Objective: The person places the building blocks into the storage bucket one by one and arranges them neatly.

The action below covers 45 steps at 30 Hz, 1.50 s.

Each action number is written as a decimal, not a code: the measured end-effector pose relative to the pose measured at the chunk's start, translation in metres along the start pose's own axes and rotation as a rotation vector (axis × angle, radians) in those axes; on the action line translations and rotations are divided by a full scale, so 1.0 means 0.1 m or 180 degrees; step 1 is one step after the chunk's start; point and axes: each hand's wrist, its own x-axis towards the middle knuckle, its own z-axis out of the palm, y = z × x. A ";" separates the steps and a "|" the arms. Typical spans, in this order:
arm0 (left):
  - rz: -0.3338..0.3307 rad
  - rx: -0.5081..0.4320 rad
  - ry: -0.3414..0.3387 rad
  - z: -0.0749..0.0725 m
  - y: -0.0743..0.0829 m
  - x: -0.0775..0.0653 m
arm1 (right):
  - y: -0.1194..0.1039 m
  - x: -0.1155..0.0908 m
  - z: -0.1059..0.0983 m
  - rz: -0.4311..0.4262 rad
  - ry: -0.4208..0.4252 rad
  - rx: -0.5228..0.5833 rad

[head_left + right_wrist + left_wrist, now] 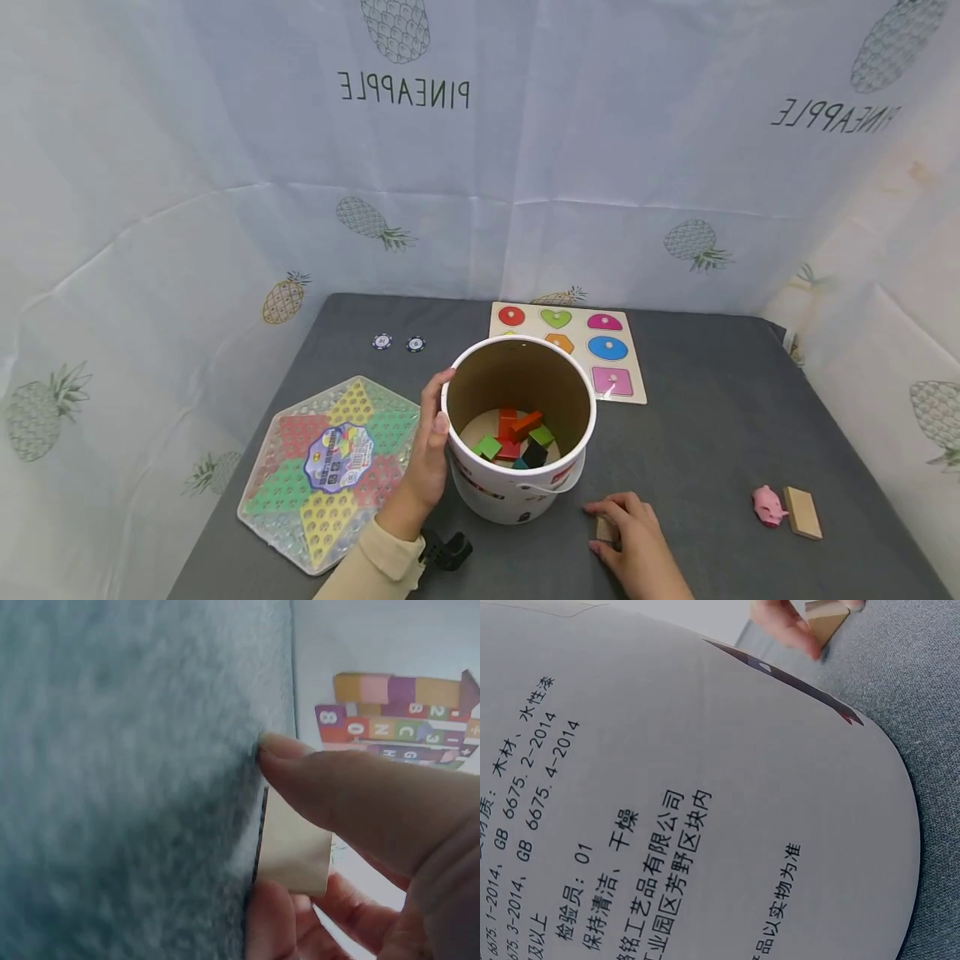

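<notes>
My left hand [425, 461] grips the white bucket [491, 496] at its left side, fingers bent at the rim and thumb against the wall. Inside lie several coloured blocks [507, 450]: red, orange, green and dark ones. To the right of the bucket, my right hand [637, 537] holds a small plain wooden block [606, 529] at the dark tabletop. In the right wrist view, thumb and fingers pinch that block [294, 844] at opposite ends. The bucket's printed wall [727, 772] fills most of the left wrist view, where my left fingers are hidden.
A hexagonal Chinese checkers board [281, 500] lies left, a shape puzzle board [633, 379] behind the bucket. Two poker chips [416, 343] lie at the back left. At the right are a pink pig figure [768, 506] and another wooden block [802, 512]. A black strap-like object [452, 552] is near my left wrist.
</notes>
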 end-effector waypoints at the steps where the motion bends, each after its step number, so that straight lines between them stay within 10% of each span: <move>1: -0.0002 0.0004 0.0002 0.00 0.00 0.00 | 0.01 0.01 -0.01 0.0036 0.0022 -0.0002; 20: 0.0015 0.0028 -0.0013 0.00 -0.03 0.00 | 0.06 0.02 -0.12 0.0303 -0.0064 0.0057; 27: -0.0031 0.0035 0.0006 0.01 -0.02 -0.01 | -0.04 0.07 -0.45 0.0460 0.0627 0.0533; 35: 0.0138 -0.0032 0.0007 -0.01 -0.04 0.00 | -0.57 0.25 -1.20 -0.0728 0.1770 0.0922; 45: 0.0168 -0.0145 -0.0029 0.02 -0.04 0.00 | -1.27 0.54 -1.38 -0.1987 0.1195 0.1208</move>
